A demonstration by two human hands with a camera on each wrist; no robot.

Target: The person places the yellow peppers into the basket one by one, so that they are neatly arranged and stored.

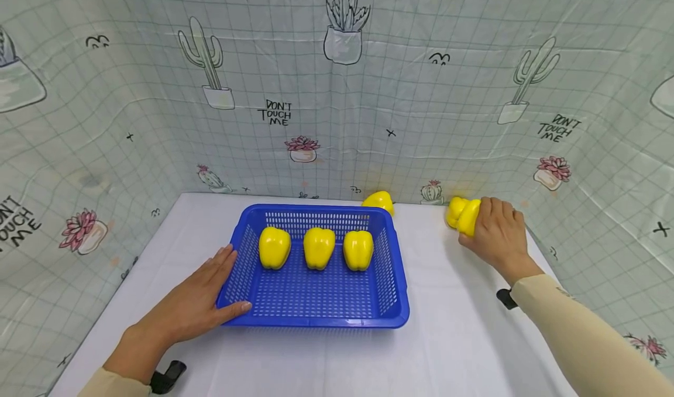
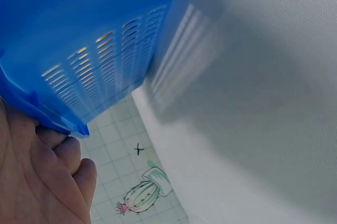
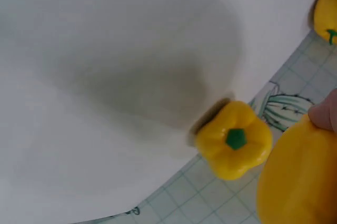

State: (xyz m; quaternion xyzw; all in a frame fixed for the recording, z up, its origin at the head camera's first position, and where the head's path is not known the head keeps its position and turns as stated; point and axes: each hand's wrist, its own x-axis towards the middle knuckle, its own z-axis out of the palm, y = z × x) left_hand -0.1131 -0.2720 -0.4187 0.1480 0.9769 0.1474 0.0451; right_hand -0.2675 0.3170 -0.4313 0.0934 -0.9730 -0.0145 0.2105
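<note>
A blue plastic basket [image 1: 316, 294] holds three yellow bell peppers [image 1: 274, 248] in a row near its back wall. My left hand [image 1: 192, 300] lies along the basket's left side, fingers extended on the rim and thumb over the front corner; the left wrist view shows the palm side of the hand [image 2: 47, 171] against the rim. At the back right, my right hand [image 1: 497, 233] grips a yellow pepper [image 1: 468, 217], also large in the right wrist view [image 3: 300, 176]. Just left of it, another pepper [image 1: 454, 210] with a green stem [image 3: 236, 138] rests on the table.
One more yellow pepper [image 1: 380, 200] lies behind the basket's back right corner, by the wall. A patterned cloth [image 1: 389, 93] hangs behind and at both sides of the white table [image 1: 437, 303].
</note>
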